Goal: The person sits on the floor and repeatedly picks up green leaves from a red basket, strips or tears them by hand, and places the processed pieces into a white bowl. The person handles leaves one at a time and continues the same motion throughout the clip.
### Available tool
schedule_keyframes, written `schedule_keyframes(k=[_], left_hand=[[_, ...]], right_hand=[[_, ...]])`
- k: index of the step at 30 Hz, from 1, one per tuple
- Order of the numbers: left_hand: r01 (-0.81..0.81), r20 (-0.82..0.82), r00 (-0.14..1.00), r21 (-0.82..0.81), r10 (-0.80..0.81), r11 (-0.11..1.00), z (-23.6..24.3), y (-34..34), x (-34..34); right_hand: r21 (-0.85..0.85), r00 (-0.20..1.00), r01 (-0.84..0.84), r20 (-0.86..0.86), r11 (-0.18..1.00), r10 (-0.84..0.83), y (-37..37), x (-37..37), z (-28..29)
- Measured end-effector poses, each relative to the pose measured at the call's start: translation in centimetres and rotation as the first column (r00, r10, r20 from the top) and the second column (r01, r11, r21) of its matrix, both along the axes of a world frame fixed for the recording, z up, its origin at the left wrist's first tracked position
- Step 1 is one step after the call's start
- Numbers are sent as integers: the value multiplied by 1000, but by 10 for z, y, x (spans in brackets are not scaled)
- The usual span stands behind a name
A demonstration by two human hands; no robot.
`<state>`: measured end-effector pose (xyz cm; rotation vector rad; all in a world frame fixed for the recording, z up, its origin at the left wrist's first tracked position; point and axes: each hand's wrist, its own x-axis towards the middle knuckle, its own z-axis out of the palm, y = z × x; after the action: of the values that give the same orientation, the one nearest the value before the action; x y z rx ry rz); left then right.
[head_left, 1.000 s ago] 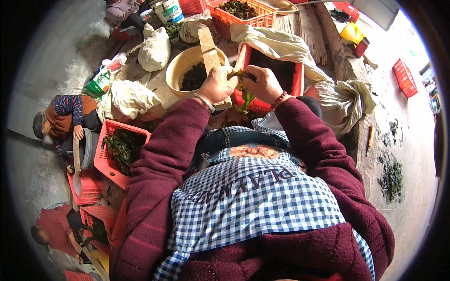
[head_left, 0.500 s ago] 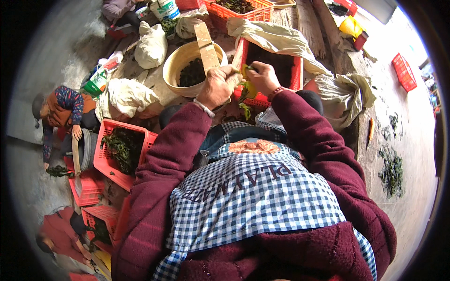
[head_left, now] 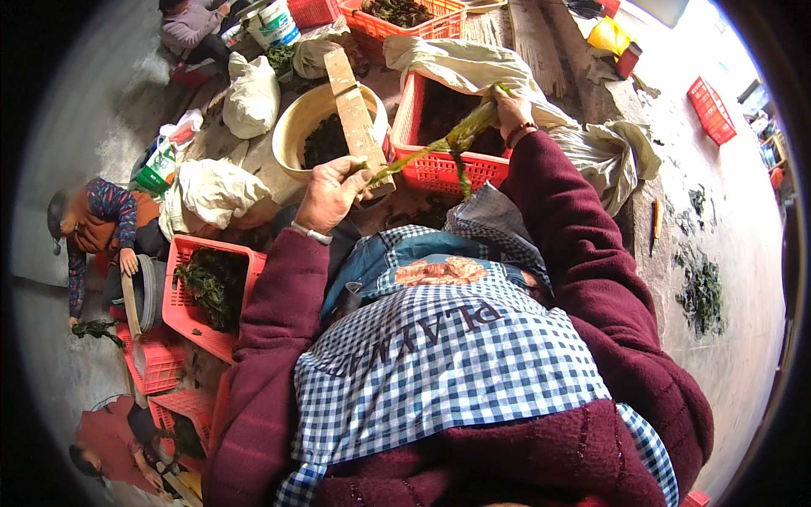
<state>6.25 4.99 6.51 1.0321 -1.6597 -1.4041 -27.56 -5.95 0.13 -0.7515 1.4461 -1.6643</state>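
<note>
A long green-brown strand of seaweed stretches between my two hands over the front of a red plastic crate. My left hand pinches its thin end, close to the wooden board that lies across a round cream tub. Beyond the strand's wide, bunched end, my right hand is closed on it at the crate's right side. One offshoot of the strand hangs down toward my apron. Dark seaweed lies inside both tub and crate.
A pale cloth drapes over the crate's back edge. On the left is a red crate of seaweed, with two people at work beyond it; another person sits at the far left. Loose seaweed and an orange-handled tool lie on the right.
My hands, close together before, have moved apart: the left toward me and leftward, the right away and rightward. The seaweed is now drawn out between them. The whole view has shifted slightly.
</note>
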Motion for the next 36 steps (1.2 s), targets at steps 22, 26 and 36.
schedule_keyframes(k=[22,26,36], left_hand=[[24,115,993,-122,-9,992,16,-6,-22],[254,370,921,-334,-121,908,11,-9,-54],[456,120,849,325,-514,829,-35,-19,-101]], right_hand=[[-12,868,-333,388,943,311,-6,-140,-8],[-223,714,-564,353,795,605,12,-97,42],[-185,691,-701,63,689,720,62,18,88]])
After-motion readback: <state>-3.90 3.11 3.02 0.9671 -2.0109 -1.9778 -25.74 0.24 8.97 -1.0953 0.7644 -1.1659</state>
